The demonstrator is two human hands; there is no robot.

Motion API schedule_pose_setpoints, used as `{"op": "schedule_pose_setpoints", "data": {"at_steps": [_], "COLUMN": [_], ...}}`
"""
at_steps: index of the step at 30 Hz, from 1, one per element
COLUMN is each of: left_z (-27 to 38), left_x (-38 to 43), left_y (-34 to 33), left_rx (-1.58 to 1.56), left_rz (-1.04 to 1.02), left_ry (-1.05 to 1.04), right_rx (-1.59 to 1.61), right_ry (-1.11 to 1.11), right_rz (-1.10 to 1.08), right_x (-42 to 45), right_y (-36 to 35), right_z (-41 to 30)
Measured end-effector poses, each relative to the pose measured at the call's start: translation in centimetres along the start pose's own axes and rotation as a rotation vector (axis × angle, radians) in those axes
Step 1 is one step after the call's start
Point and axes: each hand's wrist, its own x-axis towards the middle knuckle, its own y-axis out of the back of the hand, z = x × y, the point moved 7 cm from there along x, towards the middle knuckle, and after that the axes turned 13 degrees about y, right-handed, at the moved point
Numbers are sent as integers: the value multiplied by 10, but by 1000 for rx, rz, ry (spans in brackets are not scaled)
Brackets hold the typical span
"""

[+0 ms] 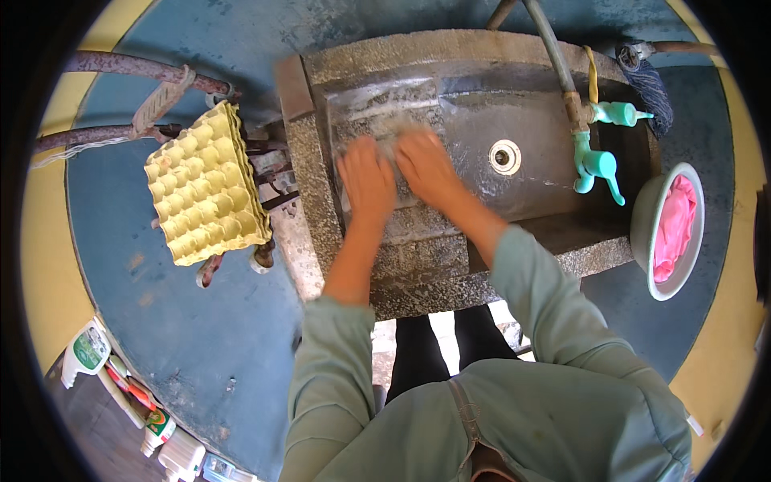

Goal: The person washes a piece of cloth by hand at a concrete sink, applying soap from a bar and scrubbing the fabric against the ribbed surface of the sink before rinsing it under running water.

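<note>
My left hand (366,178) is palm down over the wet ridged washboard slab (415,241) in the left part of a stone laundry sink (482,51). Beside it, a little to the right, is my right hand (429,165), also palm down and blurred. A greyish wet patch shows around the fingertips; whether a thin cloth lies under the hands, I cannot tell. Right of my right hand, the sink basin (464,138) has a round pale drain (504,157). A metal pipe (551,45) carries two green plastic taps (596,164) over the basin's right side.
Yellow egg trays (205,187) stand against rusty pipes (144,65) on the left. A pale basin holding pink cloth (674,229) is at the sink's right end. A dark blue mop head or cloth (647,90) hangs behind the taps. Several bottles (87,355) line the lower left.
</note>
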Motion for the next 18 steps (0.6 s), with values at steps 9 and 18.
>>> {"op": "schedule_pose_setpoints", "data": {"at_steps": [9, 18], "left_z": [37, 31], "left_x": [6, -70], "left_y": [-3, 18], "left_rx": [397, -124], "left_rz": [-98, -179], "left_ry": [-204, -201], "right_rx": [-301, 23], "right_ry": [-134, 94], "right_rz": [-95, -15], "right_x": [11, -71], "right_y": [6, 12], "right_z": [4, -69]}}
